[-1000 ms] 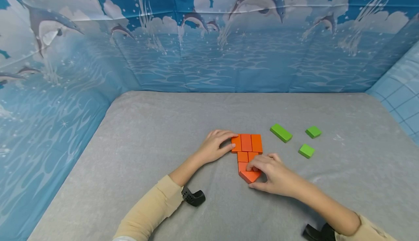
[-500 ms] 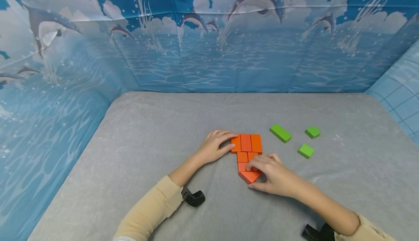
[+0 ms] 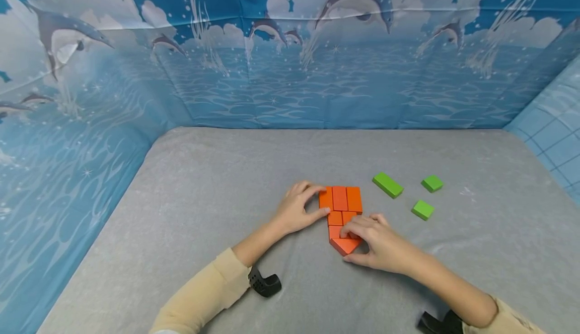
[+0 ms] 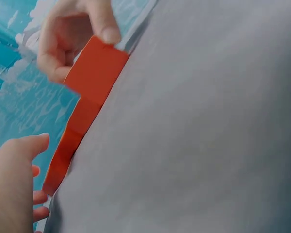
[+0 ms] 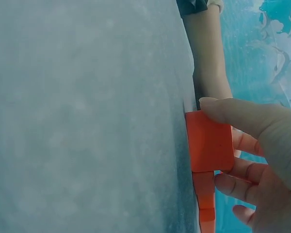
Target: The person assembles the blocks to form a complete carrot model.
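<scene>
Several orange wooden blocks lie flat together on the grey cloth. Three upright oblong blocks (image 3: 340, 199) form the far row, and smaller blocks (image 3: 335, 218) sit below them. A triangular orange block (image 3: 345, 245) ends the near side, its point towards me. My right hand (image 3: 385, 246) pinches this triangle, thumb at its near point and curled fingers over its far side. In the right wrist view the thumb rests on its orange side face (image 5: 210, 141). My left hand (image 3: 296, 212) is spread at the left edge of the far row, fingertips on the leftmost block, thumb beside the lower joint.
To the right of the orange shape lie a long green block (image 3: 387, 185) and two small green blocks, one farther (image 3: 432, 183) and one nearer (image 3: 423, 210). The grey cloth (image 3: 235, 173) runs back to a blue dolphin-print curtain (image 3: 290, 87).
My left thumb has slid down from the leftmost block's side towards its lower corner, and the left forearm has shifted slightly nearer. The right hand and the blocks have stayed in place.
</scene>
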The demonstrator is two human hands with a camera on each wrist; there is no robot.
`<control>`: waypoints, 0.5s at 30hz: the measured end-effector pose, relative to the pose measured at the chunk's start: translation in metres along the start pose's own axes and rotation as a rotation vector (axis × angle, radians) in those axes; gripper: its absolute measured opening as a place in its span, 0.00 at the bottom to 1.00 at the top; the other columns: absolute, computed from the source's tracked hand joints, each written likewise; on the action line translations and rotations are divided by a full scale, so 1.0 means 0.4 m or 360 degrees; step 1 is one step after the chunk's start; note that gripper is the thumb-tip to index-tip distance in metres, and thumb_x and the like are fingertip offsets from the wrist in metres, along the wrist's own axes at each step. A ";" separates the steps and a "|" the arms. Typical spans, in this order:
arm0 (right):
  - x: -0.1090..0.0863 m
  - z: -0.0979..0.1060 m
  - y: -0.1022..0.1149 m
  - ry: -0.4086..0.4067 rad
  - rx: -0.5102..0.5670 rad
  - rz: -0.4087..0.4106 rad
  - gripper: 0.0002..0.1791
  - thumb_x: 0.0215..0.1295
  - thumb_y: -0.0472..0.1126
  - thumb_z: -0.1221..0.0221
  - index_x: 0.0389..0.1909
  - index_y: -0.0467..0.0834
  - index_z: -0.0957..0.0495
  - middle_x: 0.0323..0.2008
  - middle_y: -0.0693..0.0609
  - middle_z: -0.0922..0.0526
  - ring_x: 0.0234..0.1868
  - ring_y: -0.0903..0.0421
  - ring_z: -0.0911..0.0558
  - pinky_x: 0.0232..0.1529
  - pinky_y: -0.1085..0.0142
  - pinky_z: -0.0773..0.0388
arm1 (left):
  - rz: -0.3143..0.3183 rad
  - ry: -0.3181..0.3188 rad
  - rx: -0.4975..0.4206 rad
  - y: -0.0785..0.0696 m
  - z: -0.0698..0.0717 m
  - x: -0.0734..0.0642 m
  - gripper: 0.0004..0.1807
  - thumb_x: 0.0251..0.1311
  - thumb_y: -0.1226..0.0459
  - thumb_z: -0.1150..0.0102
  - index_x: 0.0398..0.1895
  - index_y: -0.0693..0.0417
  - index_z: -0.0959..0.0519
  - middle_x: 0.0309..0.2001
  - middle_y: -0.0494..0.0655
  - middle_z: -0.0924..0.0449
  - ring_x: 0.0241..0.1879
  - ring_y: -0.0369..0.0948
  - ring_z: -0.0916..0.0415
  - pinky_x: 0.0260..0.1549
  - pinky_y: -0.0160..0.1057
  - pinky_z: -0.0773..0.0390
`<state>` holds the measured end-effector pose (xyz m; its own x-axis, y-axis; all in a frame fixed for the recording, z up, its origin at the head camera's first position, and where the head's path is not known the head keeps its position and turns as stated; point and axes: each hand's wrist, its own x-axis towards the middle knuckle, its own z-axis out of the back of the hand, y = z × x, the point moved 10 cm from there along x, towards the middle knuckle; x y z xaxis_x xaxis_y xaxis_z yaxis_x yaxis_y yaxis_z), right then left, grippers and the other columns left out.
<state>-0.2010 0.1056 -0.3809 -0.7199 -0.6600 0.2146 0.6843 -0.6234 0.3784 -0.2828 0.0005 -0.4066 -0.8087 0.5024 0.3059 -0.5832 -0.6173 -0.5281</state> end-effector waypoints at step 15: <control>-0.001 -0.001 -0.001 -0.0014 0.0001 0.0010 0.19 0.43 0.50 0.30 0.35 0.53 0.26 0.36 0.62 0.24 0.42 0.59 0.26 0.44 0.55 0.41 | -0.0052 -0.0025 0.0146 -0.017 -0.023 -0.017 0.26 0.54 0.46 0.42 0.54 0.46 0.26 0.46 0.44 0.28 0.46 0.40 0.34 0.48 0.42 0.35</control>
<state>-0.2009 0.1059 -0.3817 -0.7164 -0.6603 0.2253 0.6889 -0.6187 0.3775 -0.2725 0.0069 -0.4122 -0.7899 0.5141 0.3343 -0.6132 -0.6539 -0.4433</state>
